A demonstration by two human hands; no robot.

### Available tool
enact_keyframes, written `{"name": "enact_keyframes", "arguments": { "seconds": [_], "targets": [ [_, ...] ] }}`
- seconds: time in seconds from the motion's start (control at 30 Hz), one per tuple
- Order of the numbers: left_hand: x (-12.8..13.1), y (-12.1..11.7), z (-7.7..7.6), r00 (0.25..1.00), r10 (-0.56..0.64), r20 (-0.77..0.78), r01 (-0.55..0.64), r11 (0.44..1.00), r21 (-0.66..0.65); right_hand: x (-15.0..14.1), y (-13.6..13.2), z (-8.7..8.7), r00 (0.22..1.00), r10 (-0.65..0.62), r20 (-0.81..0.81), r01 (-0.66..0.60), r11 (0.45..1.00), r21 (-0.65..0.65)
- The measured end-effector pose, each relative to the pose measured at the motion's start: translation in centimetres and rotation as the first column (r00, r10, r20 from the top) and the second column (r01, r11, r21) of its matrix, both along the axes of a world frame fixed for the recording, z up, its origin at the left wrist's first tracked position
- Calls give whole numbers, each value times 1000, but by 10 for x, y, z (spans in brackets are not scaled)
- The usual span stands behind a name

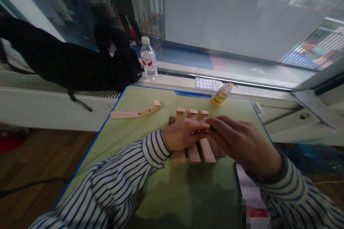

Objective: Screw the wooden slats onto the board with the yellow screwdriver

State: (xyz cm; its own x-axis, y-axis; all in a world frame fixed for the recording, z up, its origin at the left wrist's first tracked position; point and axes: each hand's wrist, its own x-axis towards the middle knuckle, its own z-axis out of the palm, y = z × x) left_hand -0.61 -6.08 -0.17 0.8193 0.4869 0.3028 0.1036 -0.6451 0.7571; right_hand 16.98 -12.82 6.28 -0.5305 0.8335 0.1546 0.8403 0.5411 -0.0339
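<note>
My left hand (185, 134) reaches over several pale wooden strips with hooked ends, its thumb and fingers pinched together. My right hand (239, 141) meets it from the right, fingers closed. Between the fingertips shows a small yellow and black piece (211, 127); its kind is mostly hidden. Beneath both hands, the strips (194, 154) lie side by side over a brown wooden piece (216, 148), largely covered. To the left, a loose curved wooden strip (146, 111) with two dark holes rests on the table.
The light green table (161, 189) has a blue edge. A small yellow and clear bottle (222, 94) stands at its far right. A phone (249, 189) lies by my right wrist. On the windowsill are a water bottle (149, 61) and a black bag (107, 68).
</note>
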Motion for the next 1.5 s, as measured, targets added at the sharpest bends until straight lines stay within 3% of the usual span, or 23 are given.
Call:
{"name": "enact_keyframes", "arguments": {
  "seconds": [0.17, 0.37, 0.53, 0.73, 1.07, 1.37, 1.5],
  "targets": [
    [2, -3, 3, 985, 166, -36, -163, 984, 76, 1, 0, 0, 1000, -1, -6, 1, 1000, 4],
    [5, -7, 0, 974, 223, -52, -217, 971, 101, 4, 0, 8, 999, 36, 3, -36, 999, 16],
    [5, -7, -2, 975, 217, -49, -212, 973, 86, 8, 0, 18, 993, 115, -7, -115, 993, 17],
    [3, -5, -5, 979, 193, -69, -187, 979, 84, 10, 4, 12, 982, 185, -26, -185, 983, 13],
    [2, -3, -4, 996, 79, -33, -78, 996, 43, 8, 3, 5, 994, 106, -1, -106, 993, 58],
    [1, -1, -5, 1000, -25, 16, 26, 998, -58, 0, -3, -2, 998, -32, -58, 39, 991, 127],
    [1, -2, -1, 1000, 10, -12, -10, 1000, -27, 1, -2, -3, 998, -31, -47, 35, 995, 88]
  ]
}}
